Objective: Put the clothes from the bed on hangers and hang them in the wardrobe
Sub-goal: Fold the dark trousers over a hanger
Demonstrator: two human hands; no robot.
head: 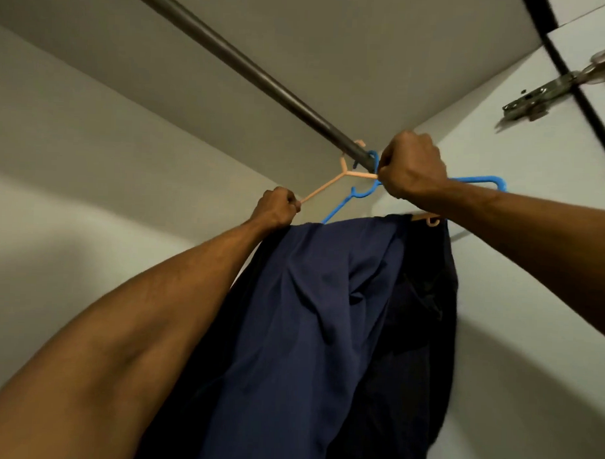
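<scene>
Inside the wardrobe a dark metal rail runs from the upper left down to the right wall. A blue hanger and a peach hanger hook over the rail's right end. A navy blue garment drapes from the blue hanger, and a black garment hangs just behind it to the right. My right hand grips the blue hanger at its neck, right under the rail. My left hand pinches the left arm of the peach hanger, beside the navy garment's top edge.
The pale wardrobe back wall fills the left, its ceiling lies above the rail. The right side wall carries a metal door hinge at the upper right. The two garments hang close against that wall.
</scene>
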